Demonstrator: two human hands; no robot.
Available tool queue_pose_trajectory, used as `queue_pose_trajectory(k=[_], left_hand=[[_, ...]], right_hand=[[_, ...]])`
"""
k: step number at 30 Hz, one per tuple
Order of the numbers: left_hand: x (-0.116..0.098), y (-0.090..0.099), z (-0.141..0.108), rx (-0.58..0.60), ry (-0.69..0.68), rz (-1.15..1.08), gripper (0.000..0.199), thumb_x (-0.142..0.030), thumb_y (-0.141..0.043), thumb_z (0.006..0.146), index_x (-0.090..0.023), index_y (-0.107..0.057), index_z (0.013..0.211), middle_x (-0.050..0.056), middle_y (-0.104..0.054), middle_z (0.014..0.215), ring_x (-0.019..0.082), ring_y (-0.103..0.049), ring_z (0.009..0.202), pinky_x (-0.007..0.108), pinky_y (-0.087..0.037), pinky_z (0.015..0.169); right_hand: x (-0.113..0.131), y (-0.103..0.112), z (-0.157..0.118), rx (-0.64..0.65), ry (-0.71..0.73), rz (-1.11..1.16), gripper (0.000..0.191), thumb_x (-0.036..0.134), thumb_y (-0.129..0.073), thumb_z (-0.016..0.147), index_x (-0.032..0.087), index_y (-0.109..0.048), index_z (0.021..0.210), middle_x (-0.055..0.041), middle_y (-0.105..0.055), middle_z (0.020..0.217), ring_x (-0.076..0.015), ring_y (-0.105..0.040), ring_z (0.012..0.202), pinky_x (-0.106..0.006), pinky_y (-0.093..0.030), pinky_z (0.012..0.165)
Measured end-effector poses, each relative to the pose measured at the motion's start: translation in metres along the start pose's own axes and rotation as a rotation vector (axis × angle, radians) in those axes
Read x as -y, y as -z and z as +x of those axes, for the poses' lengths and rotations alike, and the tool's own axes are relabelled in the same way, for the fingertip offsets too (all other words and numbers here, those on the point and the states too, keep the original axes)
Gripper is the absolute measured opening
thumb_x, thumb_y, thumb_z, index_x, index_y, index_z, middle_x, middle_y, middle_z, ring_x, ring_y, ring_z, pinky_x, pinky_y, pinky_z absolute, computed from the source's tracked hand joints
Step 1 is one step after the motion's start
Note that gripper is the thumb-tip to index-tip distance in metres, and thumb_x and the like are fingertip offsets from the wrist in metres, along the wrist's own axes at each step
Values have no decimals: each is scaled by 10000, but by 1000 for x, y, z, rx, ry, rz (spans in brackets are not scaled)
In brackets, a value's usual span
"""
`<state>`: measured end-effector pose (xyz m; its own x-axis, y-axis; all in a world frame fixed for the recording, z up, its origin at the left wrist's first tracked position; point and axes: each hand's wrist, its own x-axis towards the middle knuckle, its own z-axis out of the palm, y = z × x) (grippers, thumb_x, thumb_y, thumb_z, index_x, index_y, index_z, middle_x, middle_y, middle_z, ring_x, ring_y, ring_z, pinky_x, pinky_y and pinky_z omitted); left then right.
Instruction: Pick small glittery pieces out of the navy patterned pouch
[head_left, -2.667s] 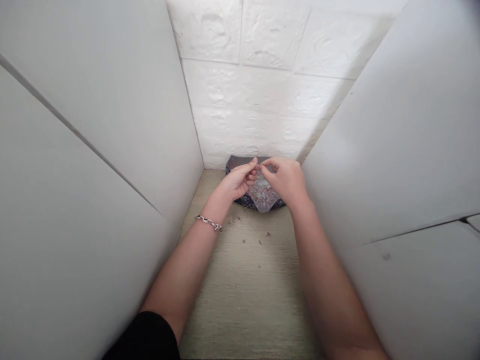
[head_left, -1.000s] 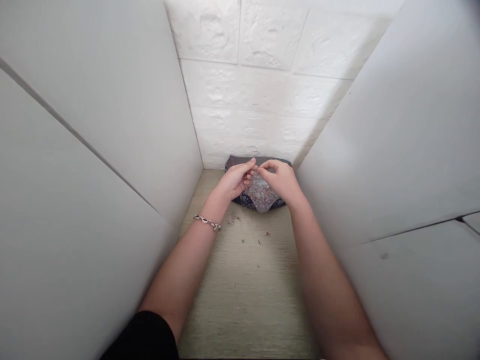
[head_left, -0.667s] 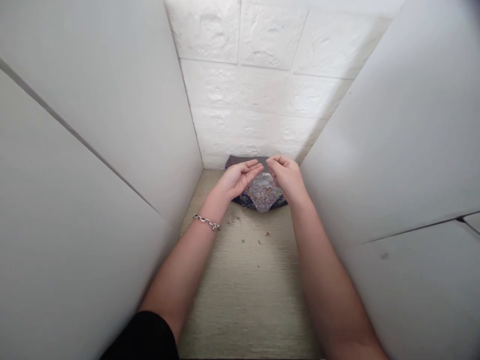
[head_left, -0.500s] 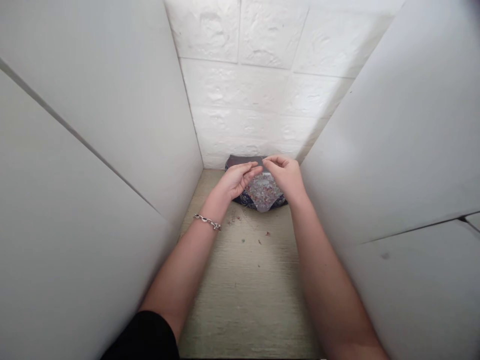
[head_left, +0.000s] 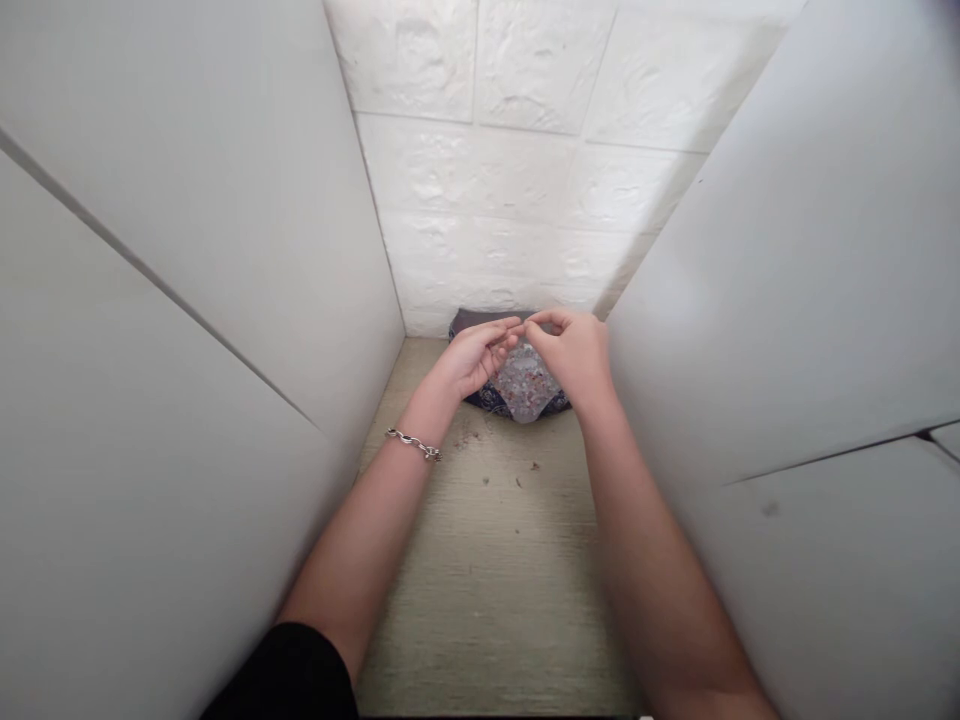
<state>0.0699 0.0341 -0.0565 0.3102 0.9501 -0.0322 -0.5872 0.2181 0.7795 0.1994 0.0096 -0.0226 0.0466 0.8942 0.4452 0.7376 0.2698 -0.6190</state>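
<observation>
Above a dark blue patterned pouch [head_left: 487, 400] at the far wall, my two hands almost meet. My left hand [head_left: 476, 358] is half open, its longer fingers stretched to the right and the others loosely curled. The thumb and forefinger of my right hand [head_left: 576, 352] are pinched together at the left fingertips. Whatever lies in that pinch is too small to make out. A clear bag of small pinkish and whitish bits [head_left: 525, 385] shows between the wrists, in front of or on the pouch; the hands partly cover both.
Grey-white panels rise close on the left [head_left: 225, 200] and right [head_left: 787, 250]. A white brick-patterned wall [head_left: 525, 180] closes the back. Tiny crumbs [head_left: 535, 466] are scattered over the pale wood-grained surface [head_left: 480, 600]. A chain bracelet [head_left: 412, 442] circles my left wrist.
My fingertips have come closer together, the left fingers now reaching up to the right hand's pinch. The pouch and the clear bag stay where they were.
</observation>
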Motion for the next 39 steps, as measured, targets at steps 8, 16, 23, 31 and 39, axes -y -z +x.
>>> queue_pose_trajectory(k=[8, 16, 23, 31, 39], left_hand=[[-3, -7, -6, 28, 33, -69, 126, -72, -475, 753, -60, -594, 717, 39, -588, 645, 38, -548, 575, 110, -424, 503], [-3, -4, -7, 45, 43, -47, 120, -186, -523, 752, -86, -580, 718, -1, -523, 579, 2, -461, 479, 97, -341, 409], [-6, -10, -11, 2, 86, -41, 171, -227, -519, 758, -89, -554, 661, -8, -510, 590, -9, -423, 443, 101, -318, 381], [-5, -8, -10, -2, 98, -54, 159, -216, -529, 750, -93, -549, 652, -15, -488, 564, -6, -411, 431, 104, -303, 369], [-4, -8, -9, 14, 93, -40, 154, -213, -524, 754, -97, -547, 655, -20, -470, 539, -1, -404, 439, 110, -316, 400]], right_hand=[[1, 1, -1, -19, 73, 1, 267, 355, -460, 685, 185, -654, 752, -36, -628, 708, -130, -509, 611, -251, -341, 559], [3, 2, -1, 5, 123, -49, 241, 346, -458, 708, 204, -645, 763, -33, -629, 729, -139, -528, 652, -261, -343, 604], [4, 2, -1, 8, 153, -56, 220, 326, -463, 710, 207, -637, 769, -23, -638, 789, -146, -543, 711, -271, -364, 662], [6, 4, -3, 38, 168, -100, 227, 316, -448, 719, 199, -635, 771, -25, -630, 749, -126, -524, 649, -258, -341, 623], [6, 4, -3, 54, 186, -110, 218, 311, -445, 726, 209, -634, 764, -22, -632, 775, -127, -523, 664, -259, -334, 621]])
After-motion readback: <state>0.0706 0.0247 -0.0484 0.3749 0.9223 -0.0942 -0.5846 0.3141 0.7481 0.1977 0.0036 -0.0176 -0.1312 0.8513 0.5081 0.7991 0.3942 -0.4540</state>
